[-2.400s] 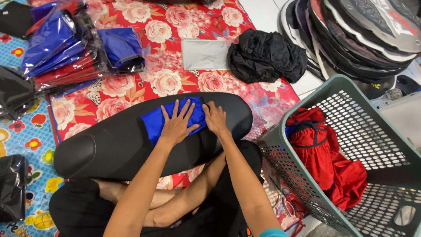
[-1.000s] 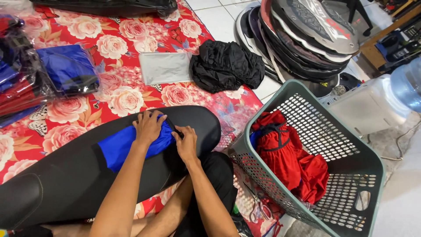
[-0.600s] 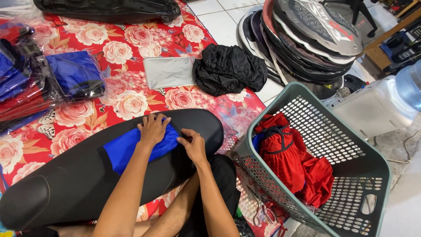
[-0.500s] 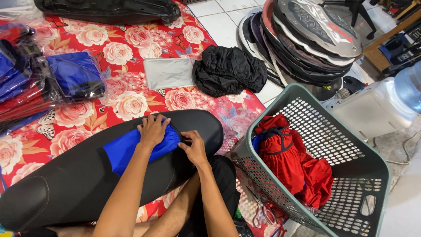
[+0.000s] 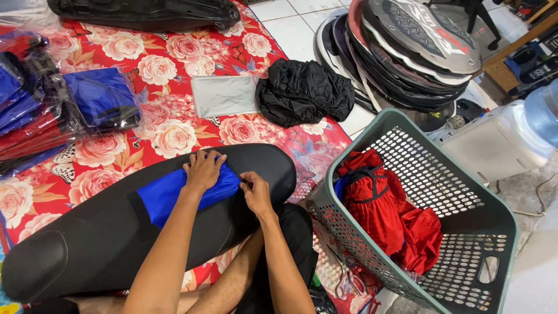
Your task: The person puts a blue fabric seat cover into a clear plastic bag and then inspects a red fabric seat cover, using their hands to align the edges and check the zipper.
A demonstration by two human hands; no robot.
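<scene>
A folded blue cloth point(image 5: 168, 195) lies across a long black motorcycle seat point(image 5: 87, 250) that rests over my lap. My left hand point(image 5: 202, 170) presses flat on the cloth's right part, fingers spread. My right hand point(image 5: 254, 192) pinches the cloth's right end at the seat's surface, fingers curled around the edge.
A grey-green laundry basket point(image 5: 465, 256) at the right holds red cloth point(image 5: 386, 215). On the red floral mat point(image 5: 174, 58) lie a grey plastic bag point(image 5: 224, 96), a black cloth heap point(image 5: 305, 93) and bagged blue and red cloths point(image 5: 58, 110). Stacked seats point(image 5: 407, 52) stand behind; another black seat point(image 5: 139, 11) lies at the top.
The camera has shifted, so the basket shows more fully. My left hand has slid toward the cloth's right end and my right hand has closed on its edge.
</scene>
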